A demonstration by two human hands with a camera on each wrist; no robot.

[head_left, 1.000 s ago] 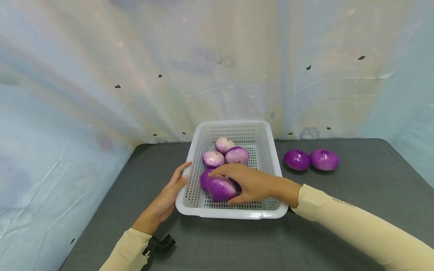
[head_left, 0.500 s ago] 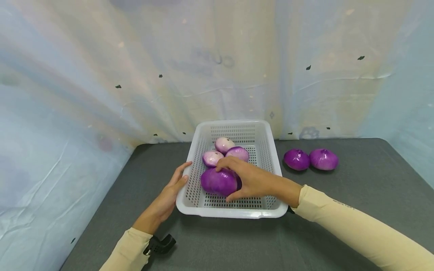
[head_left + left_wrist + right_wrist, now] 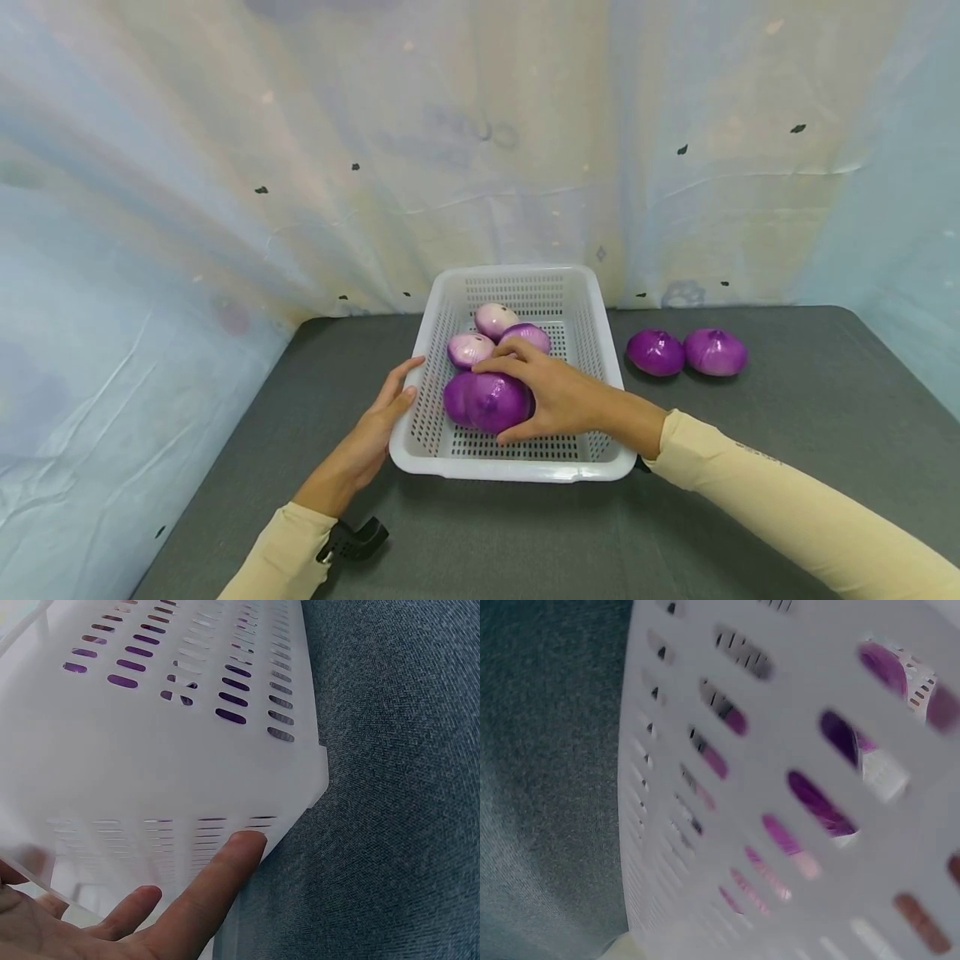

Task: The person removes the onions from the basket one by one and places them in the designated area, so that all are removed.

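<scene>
My right hand (image 3: 551, 392) reaches inside the white plastic basket (image 3: 517, 472) and grips a glossy purple onion (image 3: 497, 404) between thumb and fingers. Another purple onion (image 3: 456, 398) sits directly left of it, partly covered. Behind them lie three paler onions: one at the back (image 3: 495, 320), one at the left (image 3: 469, 351) and one at the right (image 3: 527, 335), which the fingers overlap. My left hand (image 3: 371, 437) touches the basket's left side at the rim. The left wrist view shows its fingers (image 3: 206, 892) extended along the slotted outer wall.
Two more purple onions, a left one (image 3: 656, 352) and a right one (image 3: 715, 352), stand side by side on the dark grey table (image 3: 795, 433) right of the basket. A pale patterned curtain (image 3: 525, 150) hangs behind the table. Through the right wrist view, the basket wall (image 3: 765, 750) hides most of the contents.
The held onion has turned in my right hand, its pointed end now facing the camera, and shifted slightly back. My left hand and the basket stay put.
</scene>
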